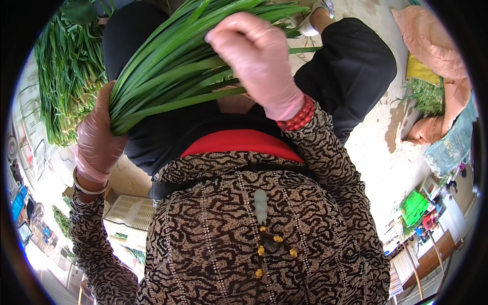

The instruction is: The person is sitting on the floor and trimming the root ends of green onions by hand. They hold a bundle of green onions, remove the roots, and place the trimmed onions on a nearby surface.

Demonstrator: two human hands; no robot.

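My left hand (100,139), in a thin translucent pink glove, grips a thick bunch of long flat green leaves (167,74), which look like Chinese chives. The leaves fan out from my fist toward the upper right, above my lap. Over the middle of the bunch is my right hand (253,57), gloved the same way. Its fingers are curled and slightly blurred; whether a leaf is pinched between them cannot be made out. One end of the bunch is hidden in my left fist.
A large pile of similar greens (70,84) lies at the left. On the right are a pinkish sack (427,42), more greens (427,95) and a blue-green woven bag (453,141) on the pale floor. A cream plastic crate (129,212) stands behind my left arm; a bright green crate (413,207) is farther off.
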